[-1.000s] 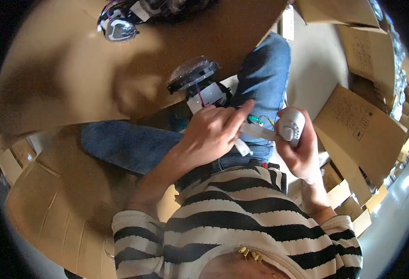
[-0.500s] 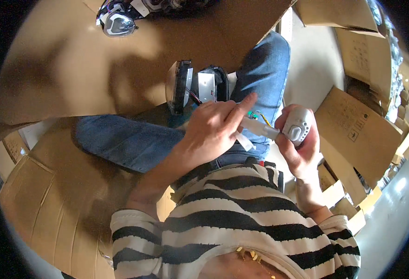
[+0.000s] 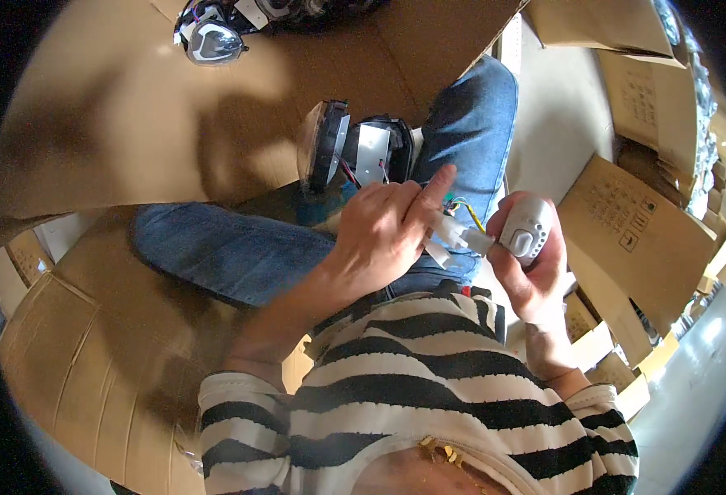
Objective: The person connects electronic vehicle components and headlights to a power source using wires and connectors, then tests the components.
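Two hands busy at the centre of the frame, both gripping. Left hand (image 3: 383,235) is mostly curled, index sticking out to the upper right, holding a milky strip (image 3: 472,239); the actual pinch is hidden under the fingers. Right hand (image 3: 544,276) is wrapped snugly round one grey device (image 3: 526,231), right of centre, and the strip runs across to it. Count of the rest: two black-rimmed lamp units (image 3: 327,144) just above the left hand, plus one clear-fronted lamp (image 3: 214,43) at upper left.
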Action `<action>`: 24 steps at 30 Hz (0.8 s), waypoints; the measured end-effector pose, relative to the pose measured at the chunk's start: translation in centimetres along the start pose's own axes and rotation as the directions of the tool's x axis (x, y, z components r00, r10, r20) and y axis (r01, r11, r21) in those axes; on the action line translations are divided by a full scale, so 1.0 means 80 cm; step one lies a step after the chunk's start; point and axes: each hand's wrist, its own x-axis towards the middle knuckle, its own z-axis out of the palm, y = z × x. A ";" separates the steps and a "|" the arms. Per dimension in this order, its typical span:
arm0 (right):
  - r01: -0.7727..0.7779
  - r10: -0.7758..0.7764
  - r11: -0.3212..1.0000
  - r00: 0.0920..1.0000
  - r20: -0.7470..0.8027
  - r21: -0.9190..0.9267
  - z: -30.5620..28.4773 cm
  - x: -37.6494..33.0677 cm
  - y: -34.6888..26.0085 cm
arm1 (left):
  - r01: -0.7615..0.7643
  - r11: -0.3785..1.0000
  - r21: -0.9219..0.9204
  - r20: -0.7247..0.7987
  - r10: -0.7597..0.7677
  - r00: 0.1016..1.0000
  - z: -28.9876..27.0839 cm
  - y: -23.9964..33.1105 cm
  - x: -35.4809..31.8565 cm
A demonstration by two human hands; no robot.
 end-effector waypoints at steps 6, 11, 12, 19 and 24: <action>-0.050 0.054 0.988 0.998 -0.018 0.144 -0.008 -0.004 -0.001 | 0.034 0.998 -0.053 -0.048 -0.037 0.998 0.006 -0.001 -0.002; 0.057 -0.058 0.997 0.998 0.022 0.054 -0.013 -0.002 0.004 | 0.056 0.998 -0.032 0.022 -0.055 0.998 0.006 0.006 -0.002; 0.071 -0.072 0.994 0.997 0.014 0.079 -0.011 -0.002 0.005 | 0.050 0.998 -0.033 0.024 -0.050 0.998 0.006 0.007 -0.001; -0.035 0.032 0.997 0.999 -0.037 -0.076 -0.004 -0.011 0.008 | 0.045 0.999 -0.030 -0.011 -0.045 0.999 0.005 0.007 -0.001; -0.005 -0.004 0.992 0.998 -0.064 -0.128 0.002 -0.011 0.007 | 0.050 0.998 -0.034 0.026 -0.049 0.998 0.001 0.011 -0.006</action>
